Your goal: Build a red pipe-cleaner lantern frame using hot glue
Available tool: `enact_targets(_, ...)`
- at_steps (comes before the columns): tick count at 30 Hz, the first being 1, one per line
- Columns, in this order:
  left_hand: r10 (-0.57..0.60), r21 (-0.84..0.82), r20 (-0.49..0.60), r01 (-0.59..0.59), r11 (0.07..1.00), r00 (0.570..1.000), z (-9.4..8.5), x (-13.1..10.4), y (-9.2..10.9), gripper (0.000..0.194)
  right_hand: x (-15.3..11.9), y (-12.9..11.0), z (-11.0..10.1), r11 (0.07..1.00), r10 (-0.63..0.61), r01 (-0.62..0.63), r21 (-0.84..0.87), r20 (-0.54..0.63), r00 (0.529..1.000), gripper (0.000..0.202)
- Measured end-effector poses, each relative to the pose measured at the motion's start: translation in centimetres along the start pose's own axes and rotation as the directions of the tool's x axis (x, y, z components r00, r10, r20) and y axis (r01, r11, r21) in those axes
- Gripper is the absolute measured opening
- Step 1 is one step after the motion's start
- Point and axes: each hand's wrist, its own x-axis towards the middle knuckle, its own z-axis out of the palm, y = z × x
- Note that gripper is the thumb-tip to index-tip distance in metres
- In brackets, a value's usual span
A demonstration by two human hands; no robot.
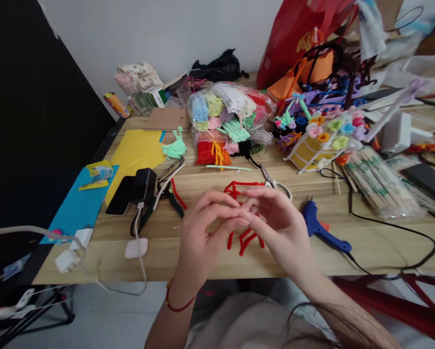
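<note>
My left hand point(205, 230) and my right hand point(281, 225) meet fingertip to fingertip over the front middle of the table. Thumbs and forefingers are pinched together; whatever lies between them is too small or hidden to make out. Directly beneath and behind the hands is a frame of bent red pipe cleaners point(243, 249), partly covered by my fingers. Scissors point(267, 175) with white handles lie just beyond my right hand. To its right rests a blue glue gun point(317, 225) with a black cord.
Bagged pipe cleaners point(234, 99) in many colours fill the back middle. A flower-trimmed basket point(314, 150) and packed wooden sticks point(379, 182) stand right. On the left are a phone point(121, 195), a black power block point(145, 184), a white cable point(142, 271) and yellow sheets point(139, 145).
</note>
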Motion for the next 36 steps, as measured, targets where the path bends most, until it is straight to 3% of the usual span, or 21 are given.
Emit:
enact_targets(2, 0.022, 0.003, 0.100, -0.023, 1.000, 0.995, -0.2, -0.7, -0.3, 0.006, -0.5, 0.8, 0.1, 1.000, -0.013, 0.013, -0.012, -0.016, 1.000, 0.024)
enact_targets(5, 0.073, 0.047, 0.262, -0.088, 0.995, 0.962, -1.0, -1.9, -1.0, 0.010, -1.3, 2.1, 0.1, 0.986, 0.123, -0.132, 0.103, 0.090, 0.988, 0.025)
enact_targets(9, 0.070, 0.068, 0.320, -0.096, 0.993, 0.945, -1.8, -3.4, -1.6, 0.011, -2.4, 3.5, 0.6, 0.936, 0.227, -0.262, 0.236, 0.165, 0.960, 0.027)
enact_targets(12, 0.041, -0.058, 0.292, -0.025, 0.998, 0.955, -2.0, -4.4, -1.8, 0.011, -3.1, 3.8, 1.4, 0.896, 0.257, -0.318, 0.311, 0.221, 0.941, 0.029)
enact_targets(17, -0.028, -0.302, 0.219, 0.095, 0.948, 0.975, -1.8, -6.0, -2.1, 0.016, -3.3, 4.2, 2.3, 0.737, 0.374, -0.523, 0.429, 0.386, 0.843, 0.038)
enact_targets(21, -0.115, -0.371, 0.193, 0.181, 0.911, 0.974, -1.3, -6.6, -2.7, 0.017, -3.1, 4.6, 2.6, 0.669, 0.437, -0.583, 0.461, 0.390, 0.810, 0.039)
enact_targets(28, -0.188, -0.301, -0.082, 0.156, 0.941, 0.979, -0.4, -6.4, -3.7, 0.010, -3.1, 4.5, 3.0, 0.596, 0.505, -0.631, 0.497, 0.379, 0.775, 0.036)
enact_targets(32, -0.211, -0.264, -0.079, 0.184, 0.947, 0.974, -0.7, -6.8, -4.0, 0.005, -3.7, 4.5, 3.3, 0.537, 0.516, -0.667, 0.517, 0.424, 0.744, 0.037)
enact_targets(36, -0.254, -0.112, -0.057, 0.246, 0.963, 0.966, -1.0, -6.9, -3.5, 0.014, -4.3, 4.6, 3.7, 0.557, 0.512, -0.623, 0.549, 0.364, 0.778, 0.034)
